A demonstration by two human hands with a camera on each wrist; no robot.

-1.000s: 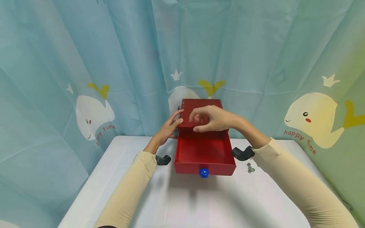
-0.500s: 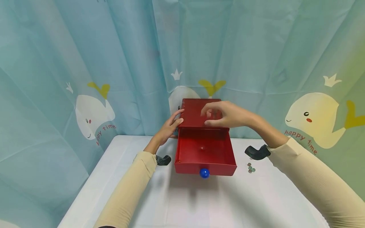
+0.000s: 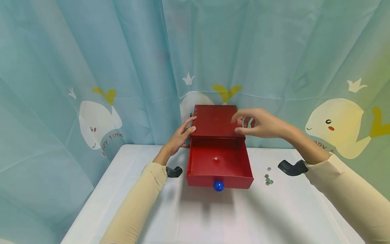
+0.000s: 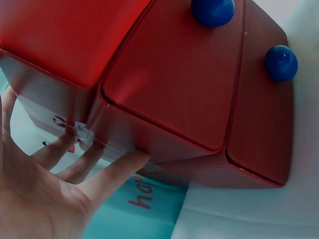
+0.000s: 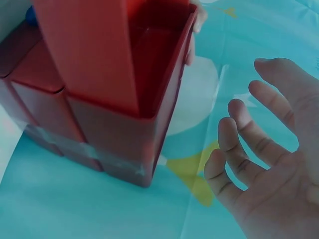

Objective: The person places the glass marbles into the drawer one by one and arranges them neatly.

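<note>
A red drawer cabinet [image 3: 215, 121] stands at the back middle of the white table [image 3: 213, 220]. Its top drawer [image 3: 218, 164] is pulled out toward me, with a blue knob [image 3: 218, 185] on its front. A small pale object [image 3: 216, 158] lies on the drawer floor. My left hand [image 3: 182, 134] rests with straight fingers against the cabinet's left side; in the left wrist view the left hand [image 4: 60, 174] touches the cabinet [image 4: 169, 84] wall. My right hand [image 3: 256, 123] hovers by the cabinet's upper right edge, fingers relaxed, holding nothing. In the right wrist view the right hand [image 5: 264, 154] is apart from the cabinet [image 5: 99, 99].
Several small coin-like pieces [image 3: 267, 179] lie on the table right of the drawer. A blue curtain [image 3: 91, 84] printed with whales hangs close behind and around the table. Two lower drawers with blue knobs [image 4: 280, 62] are closed.
My right hand has moved rightward from above the open drawer to the cabinet's right edge. A small object now shows on the drawer floor. The left hand has stayed put.
</note>
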